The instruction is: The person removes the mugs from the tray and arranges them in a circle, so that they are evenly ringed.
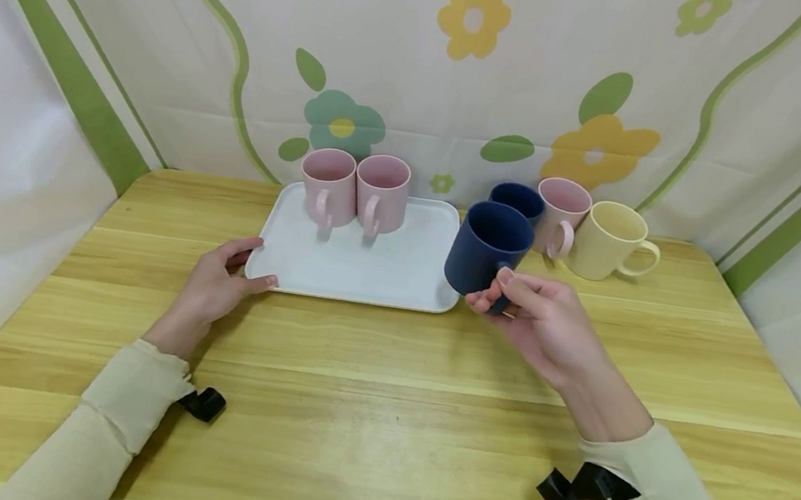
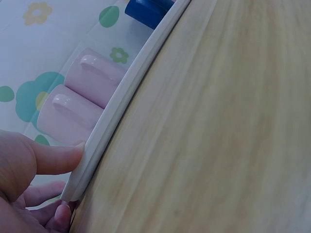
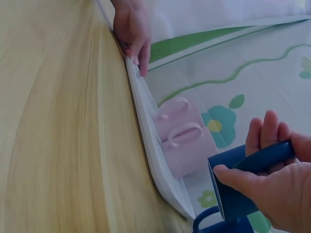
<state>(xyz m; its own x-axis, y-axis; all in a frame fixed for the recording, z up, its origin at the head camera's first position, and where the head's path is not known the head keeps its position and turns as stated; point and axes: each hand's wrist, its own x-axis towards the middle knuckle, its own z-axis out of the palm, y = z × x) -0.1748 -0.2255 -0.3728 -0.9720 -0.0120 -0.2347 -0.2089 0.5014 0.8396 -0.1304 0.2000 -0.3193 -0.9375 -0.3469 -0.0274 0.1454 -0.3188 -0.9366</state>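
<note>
My right hand (image 1: 549, 322) holds a dark blue mug (image 1: 481, 256) by its handle, upright, over the right edge of the white tray (image 1: 367, 279). In the right wrist view the fingers curl round the handle of the blue mug (image 3: 231, 191). With the thumb on the rim and fingers round the edge, my left hand (image 1: 212, 285) grips the tray's near left corner, also seen on the tray rim (image 2: 109, 111) in the left wrist view. Two pink mugs (image 1: 328, 191) stand side by side at the back of the tray, handles toward me.
Right of the tray, a second dark blue mug (image 1: 519, 198), a pink mug (image 1: 561, 211) and a pale yellow mug (image 1: 606, 242) stand on the wooden table (image 1: 378, 431). A flowered curtain (image 1: 410, 51) hangs directly behind them.
</note>
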